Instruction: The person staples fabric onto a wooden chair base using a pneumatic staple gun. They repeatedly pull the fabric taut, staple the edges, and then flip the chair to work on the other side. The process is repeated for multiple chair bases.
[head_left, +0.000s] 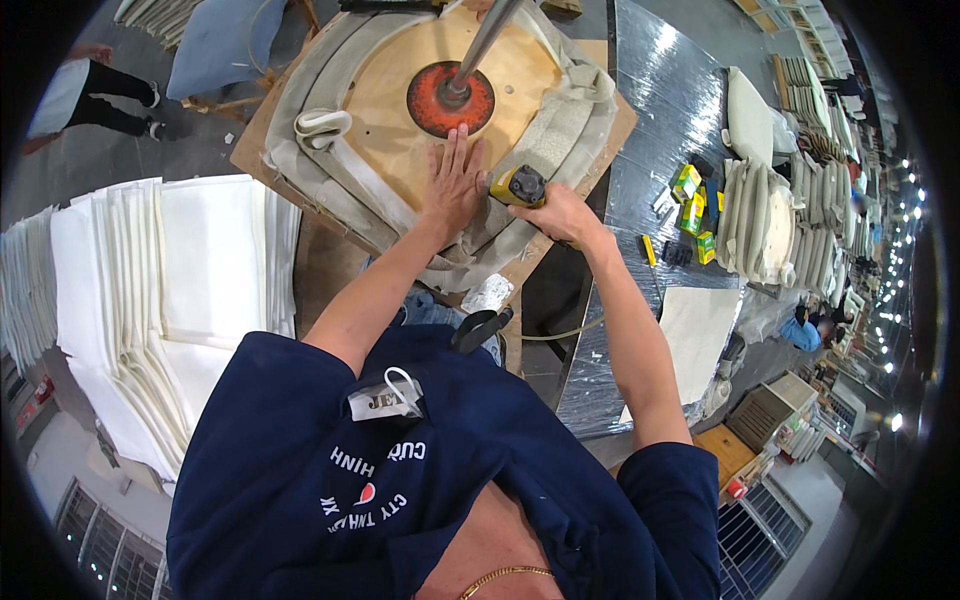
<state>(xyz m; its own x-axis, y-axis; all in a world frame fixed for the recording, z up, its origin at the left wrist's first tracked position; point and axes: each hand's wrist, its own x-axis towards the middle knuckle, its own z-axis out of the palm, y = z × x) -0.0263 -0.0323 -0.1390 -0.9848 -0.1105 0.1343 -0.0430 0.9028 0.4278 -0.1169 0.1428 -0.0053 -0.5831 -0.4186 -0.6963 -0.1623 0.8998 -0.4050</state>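
A plywood seat board [395, 130] lies with grey fabric [560, 125] folded up around its edges. A round red press plate [425, 100] on a metal rod [488, 42] bears down on the board's middle. My left hand [455, 185] rests flat on the board just below that plate, its fingers stretched out. In my right hand [560, 215] is a yellow and black staple gun [517, 187], its head over the near right edge of the fabric. Where its nose meets the fabric is hidden. A loop of the fabric [322, 125] stands up at the left.
Stacked white padding sheets [215, 250] stand at my left. On the plastic-covered table [655, 110] at my right lie green and yellow boxes [690, 200], a yellow-handled tool [649, 250] and grey cushions [755, 215]. An air hose [565, 335] trails near my right arm. Another person [95, 95] stands far left.
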